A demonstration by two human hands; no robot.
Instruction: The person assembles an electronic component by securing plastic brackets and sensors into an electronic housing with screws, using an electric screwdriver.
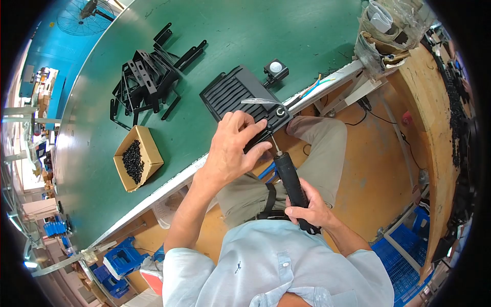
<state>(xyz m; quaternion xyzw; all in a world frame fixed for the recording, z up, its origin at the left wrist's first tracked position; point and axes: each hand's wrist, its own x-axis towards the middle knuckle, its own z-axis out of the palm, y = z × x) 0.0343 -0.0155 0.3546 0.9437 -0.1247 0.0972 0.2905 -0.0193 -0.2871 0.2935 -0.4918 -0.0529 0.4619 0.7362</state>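
Observation:
A black finned floodlight (238, 94) lies on the green table by its front edge, with a small sensor head (276, 70) sticking out at the far side. My left hand (232, 146) is at the floodlight's near edge, thumb and fingers closed around a dark part that is mostly hidden. In my right hand (310, 207) is a black electric screwdriver (289, 179), tilted, its bit reaching the floodlight's edge beside my left fingertips. A clear plastic strip (258, 101) and a round fitting (280, 111) show on the floodlight's back. Coloured wire ends (312, 88) stick out past it.
A heap of black metal brackets (148, 77) lies on the green table (225, 30). Nearer stands a cardboard box (153, 156) of black screws (133, 161). A plastic-lined bin (371, 53) hangs at the table's right edge. Blue crates (409, 256) stand on the floor.

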